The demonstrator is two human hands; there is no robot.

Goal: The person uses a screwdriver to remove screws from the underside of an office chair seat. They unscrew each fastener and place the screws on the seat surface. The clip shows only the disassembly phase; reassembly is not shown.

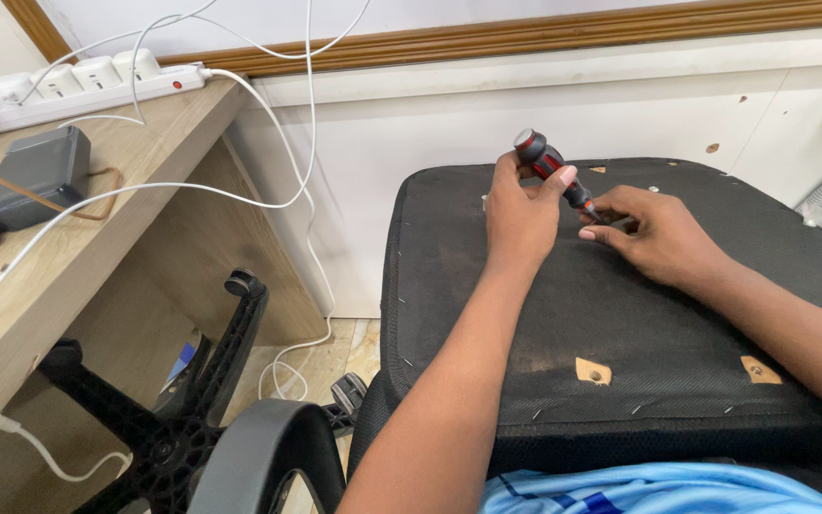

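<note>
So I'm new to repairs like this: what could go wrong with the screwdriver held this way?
The right hand pinches right at the tip of the screwdriver, so a slip could jab its fingers. The left hand holds the handle tilted, which may let the tip skip out and gouge the black fabric of the upturned chair seat.

Screwdriver (552,169): red and black handle, grey cap. Seat cushion (620,314): black fabric with tan cut-outs. Power strip (78,86): white. Desk (68,257): pale wood grain. Shirt (658,493): light blue.
</note>
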